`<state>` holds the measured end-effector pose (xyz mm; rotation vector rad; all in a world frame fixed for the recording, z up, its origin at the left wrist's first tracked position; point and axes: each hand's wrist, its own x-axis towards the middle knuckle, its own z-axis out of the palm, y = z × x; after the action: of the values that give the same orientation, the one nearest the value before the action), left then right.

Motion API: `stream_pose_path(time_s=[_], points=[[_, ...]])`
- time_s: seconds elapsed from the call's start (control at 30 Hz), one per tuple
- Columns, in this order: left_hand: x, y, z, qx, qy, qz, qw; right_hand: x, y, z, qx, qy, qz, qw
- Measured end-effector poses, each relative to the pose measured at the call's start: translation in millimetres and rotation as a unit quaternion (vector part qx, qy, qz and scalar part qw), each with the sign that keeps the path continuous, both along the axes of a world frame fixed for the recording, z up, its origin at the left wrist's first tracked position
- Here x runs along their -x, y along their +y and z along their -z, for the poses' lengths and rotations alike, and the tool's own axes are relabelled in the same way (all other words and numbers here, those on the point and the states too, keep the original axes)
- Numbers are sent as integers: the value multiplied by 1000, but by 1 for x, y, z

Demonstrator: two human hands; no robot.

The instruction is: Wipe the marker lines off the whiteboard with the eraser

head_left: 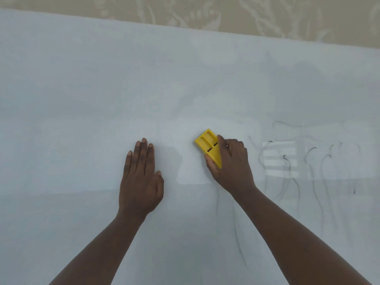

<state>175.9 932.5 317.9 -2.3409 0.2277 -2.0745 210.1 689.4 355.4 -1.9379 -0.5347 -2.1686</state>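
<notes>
A large whiteboard [102, 89] fills most of the view. My right hand [232, 163] grips a yellow eraser [206, 141] and presses it flat on the board near the middle. Thin dark marker lines [312, 161] curl across the board to the right of that hand, and fainter strokes [236, 229] run down below it. My left hand [141, 177] lies flat on the board, palm down with fingers together, to the left of the eraser and apart from it.
A beige patterned wall [246, 15] shows beyond the board's far edge. A bright striped reflection [279, 159] sits among the marker lines on the right.
</notes>
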Motion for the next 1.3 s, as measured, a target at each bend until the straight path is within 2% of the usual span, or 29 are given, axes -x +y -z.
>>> stream_pose_path(time_s=[0.17,0.5,0.6,0.73,0.87,1.07,1.3], points=[[-9,-28,-35,-24,-3,4,1000,-10,-59,-21,-136,32,15,990],[-21,-38,-40,-27,-15,-25,999,-28,-196,-38,-324,105,-2,940],[-23,-41,-40,-24,-20,-22,999,-30,-220,-44,-373,102,-47,921],[-23,-42,-40,-24,-17,-37,999,-32,-211,-50,-408,69,-108,904],[-21,-44,-40,-22,-10,-45,999,-31,-176,-62,-356,61,-102,927],[-21,-44,-36,-17,-9,-46,999,-17,-80,-73,-189,19,-119,974],[-19,-44,-17,-26,5,-24,999,-5,-13,-14,-9,19,-127,992]])
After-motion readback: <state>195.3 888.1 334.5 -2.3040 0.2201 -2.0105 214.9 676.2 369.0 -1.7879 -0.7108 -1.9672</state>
